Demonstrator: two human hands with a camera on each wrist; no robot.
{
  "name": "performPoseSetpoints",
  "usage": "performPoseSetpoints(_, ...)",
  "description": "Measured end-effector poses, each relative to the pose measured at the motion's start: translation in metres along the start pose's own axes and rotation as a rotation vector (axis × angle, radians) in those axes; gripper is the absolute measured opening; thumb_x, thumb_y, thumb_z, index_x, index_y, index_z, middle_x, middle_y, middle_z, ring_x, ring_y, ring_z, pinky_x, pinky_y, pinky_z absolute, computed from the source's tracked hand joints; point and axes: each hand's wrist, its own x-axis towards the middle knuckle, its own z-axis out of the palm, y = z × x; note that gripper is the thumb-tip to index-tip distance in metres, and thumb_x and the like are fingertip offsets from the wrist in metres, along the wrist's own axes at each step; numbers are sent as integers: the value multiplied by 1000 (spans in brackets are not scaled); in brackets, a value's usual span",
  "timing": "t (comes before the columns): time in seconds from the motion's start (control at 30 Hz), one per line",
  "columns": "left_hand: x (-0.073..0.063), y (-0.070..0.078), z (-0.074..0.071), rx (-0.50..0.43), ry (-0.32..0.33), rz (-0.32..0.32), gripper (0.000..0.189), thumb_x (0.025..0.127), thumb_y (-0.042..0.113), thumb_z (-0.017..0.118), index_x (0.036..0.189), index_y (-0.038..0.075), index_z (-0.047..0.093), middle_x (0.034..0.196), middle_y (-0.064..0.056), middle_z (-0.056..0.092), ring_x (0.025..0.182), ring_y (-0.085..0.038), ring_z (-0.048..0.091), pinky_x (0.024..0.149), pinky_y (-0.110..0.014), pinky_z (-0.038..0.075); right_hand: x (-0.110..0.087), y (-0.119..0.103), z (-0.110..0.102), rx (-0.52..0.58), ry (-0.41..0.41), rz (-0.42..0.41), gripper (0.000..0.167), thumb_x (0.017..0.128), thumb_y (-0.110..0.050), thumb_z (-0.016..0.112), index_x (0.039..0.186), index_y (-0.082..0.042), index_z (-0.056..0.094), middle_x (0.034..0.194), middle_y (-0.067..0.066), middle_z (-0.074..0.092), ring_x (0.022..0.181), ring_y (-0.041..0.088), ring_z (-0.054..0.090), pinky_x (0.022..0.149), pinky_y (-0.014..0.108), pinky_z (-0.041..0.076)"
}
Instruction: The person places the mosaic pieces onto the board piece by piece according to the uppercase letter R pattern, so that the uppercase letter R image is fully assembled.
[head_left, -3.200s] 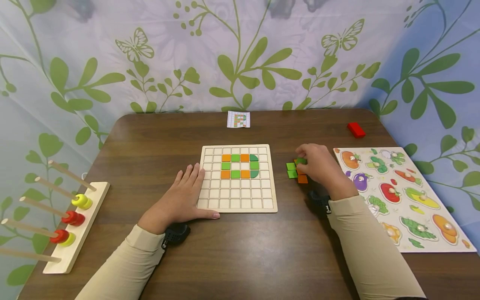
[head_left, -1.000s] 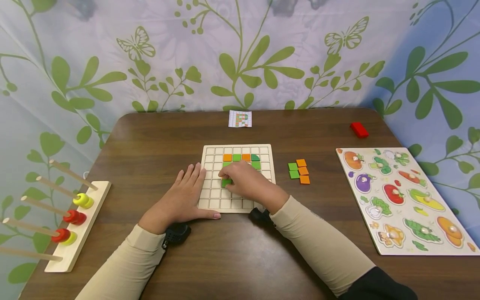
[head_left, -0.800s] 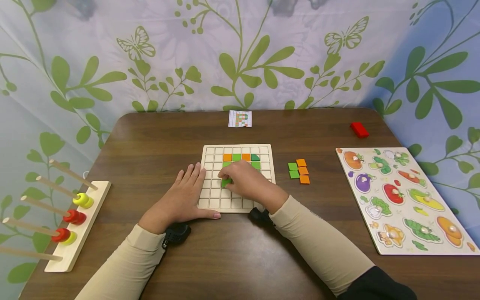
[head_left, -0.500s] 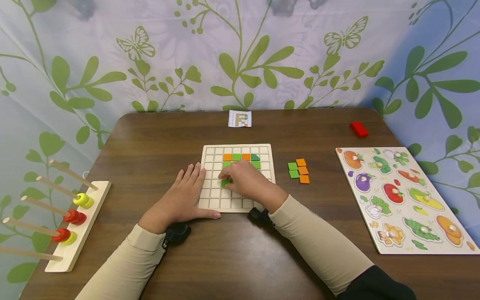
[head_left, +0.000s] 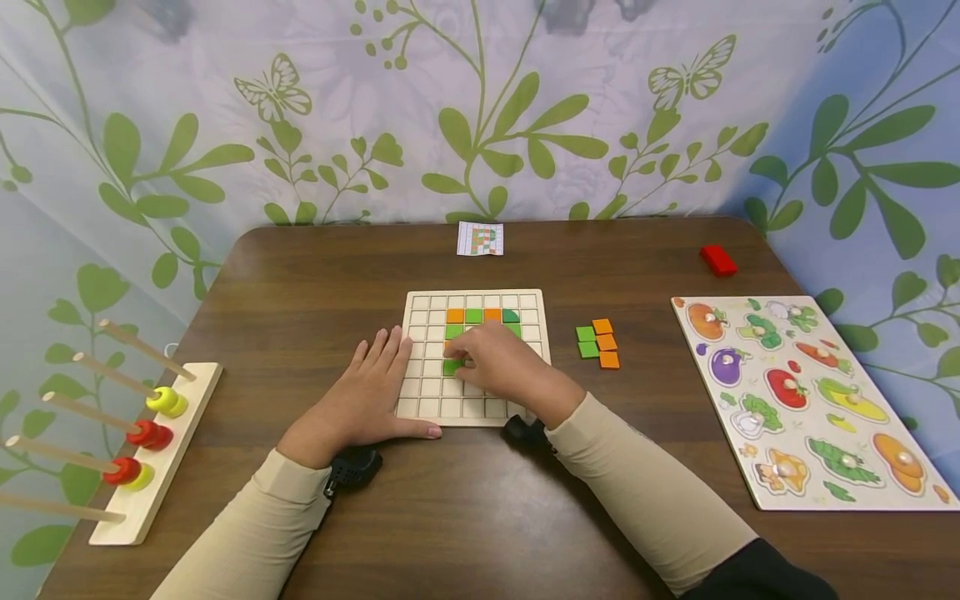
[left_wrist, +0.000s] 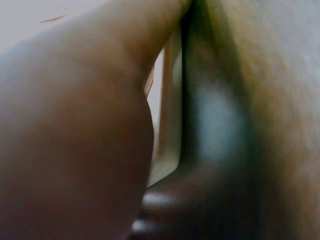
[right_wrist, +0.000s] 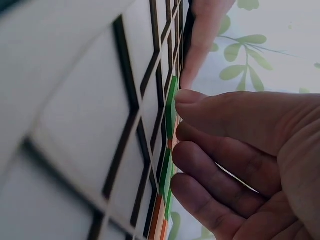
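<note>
A pale wooden grid board [head_left: 427,408] lies flat on the table, with orange, green and dark green tiles in its cells. My left hand [head_left: 367,387] rests beside it, fingers straight at its left edge, thumb along the front edge. My right hand [head_left: 498,358] is over the board and hides several tiles. Its curled thumb and fingers are at a green square tile [head_left: 451,367] in the left column, just below an orange one. In the right wrist view, the thumb tip meets a green tile [right_wrist: 171,107] lying flat. The left wrist view is blurred.
Loose green tiles [head_left: 587,341] and orange tiles [head_left: 607,342] lie right of the board. A patterned card [head_left: 481,238] is behind it. A vegetable puzzle board [head_left: 810,400] and a red block [head_left: 718,260] are at the right; a peg stand [head_left: 168,450] with rings is at the left.
My right hand went from the loose tiles to the board, and a green tile now lies below the orange one. In the last half second it shifted slightly right. My left hand stayed put.
</note>
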Motion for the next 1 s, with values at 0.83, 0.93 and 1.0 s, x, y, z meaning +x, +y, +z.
performPoseSetpoints(0.83, 0, 1, 0, -21, -3, -16, 147, 71, 98, 57, 165, -8, 16, 170, -29, 10, 156, -45, 8, 122, -61, 12, -53, 65, -34, -10, 164, 177, 15, 92, -6, 82, 106, -1, 80, 95, 6, 76, 87, 21, 72, 80, 40, 59)
performPoseSetpoints(0.93, 0, 1, -1, -23, -9, -17, 147, 72, 98, 57, 165, -7, 16, 170, -29, 9, 156, -45, 7, 122, -61, 12, -58, 73, -39, -10, 182, 205, 14, 93, -6, 80, 107, 0, 80, 96, 7, 76, 88, 22, 73, 79, 42, 59)
performPoseSetpoints(1.0, 0, 1, -1, -24, -8, -15, 146, 72, 98, 57, 165, -8, 16, 170, -30, 10, 156, -46, 8, 122, -61, 12, -60, 78, -43, -11, 195, 229, 15, 93, -5, 80, 107, 0, 79, 97, 8, 76, 89, 23, 73, 80, 43, 59)
